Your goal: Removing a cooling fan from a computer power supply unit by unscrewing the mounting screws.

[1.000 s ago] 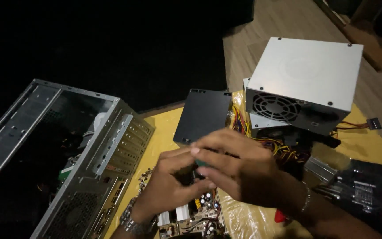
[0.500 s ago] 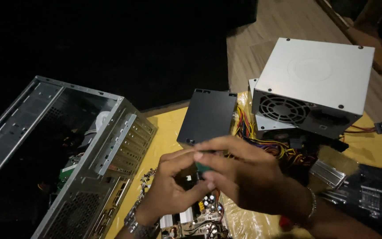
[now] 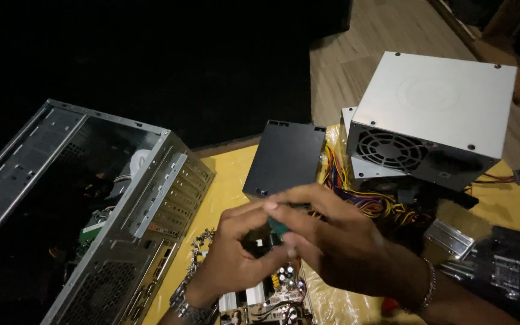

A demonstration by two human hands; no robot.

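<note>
My left hand [image 3: 231,257] and my right hand [image 3: 332,241] meet over the yellow table [image 3: 227,174]. Together they pinch a small green and black part [image 3: 276,230], mostly hidden by the fingers. Right below the hands lies a circuit board [image 3: 272,295] with heat sinks and capacitors. A flat black drive [image 3: 285,157] rests just beyond the fingertips.
An open grey computer case [image 3: 91,216] lies on its side at the left. A silver power supply [image 3: 431,114] stands at the back right, its coloured wires [image 3: 362,201] spilling beside my right hand. Metal brackets [image 3: 449,238] and a black bagged part [image 3: 510,271] sit at the right.
Both hands have stayed together on the small part, with only a slight shift of the fingers. The view has drifted a little.
</note>
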